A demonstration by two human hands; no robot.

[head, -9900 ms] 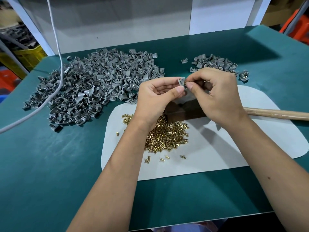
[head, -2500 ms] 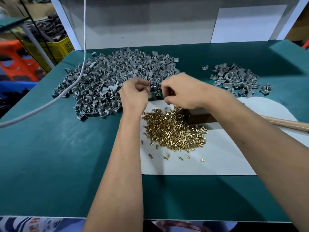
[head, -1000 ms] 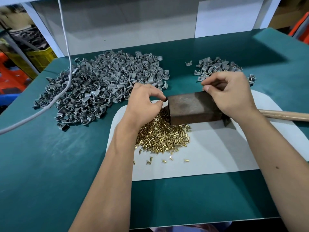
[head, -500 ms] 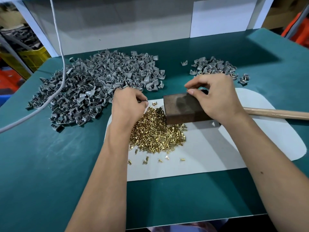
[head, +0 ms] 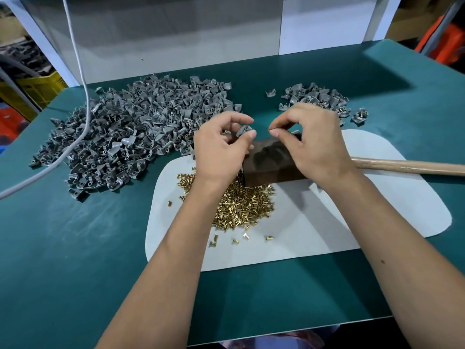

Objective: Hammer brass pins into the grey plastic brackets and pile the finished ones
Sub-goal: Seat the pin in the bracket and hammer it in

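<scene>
a grey bracket is pinched between the thumb and curled fingers of the left hand, just above the left end of a dark block. the right hand is just beside it, with a small gap between the two hands. its thumb and first finger are pressed together at the tips around something very small, maybe a pin, but it is too small to tell surely. the other right fingers are curled over the block.

under the left fingers and wrist lies a heap of brass pins on a white mat. the heap touches the near side of the block, and a few single pins lie apart from it, nearer to the person. behind the right hand, a wooden handle goes out to the right over the mat and the desk.

far left of the left fingers is a big pile of brackets, spread wide on the green desk. beyond the right fingers is a small pile of brackets, and some of them show brass. one bracket lies alone between the two piles, and a few lie apart at the right of the small pile.

a white cable hangs down from above and crosses the big pile to the left edge. behind the desk stands a grey wall panel.
</scene>
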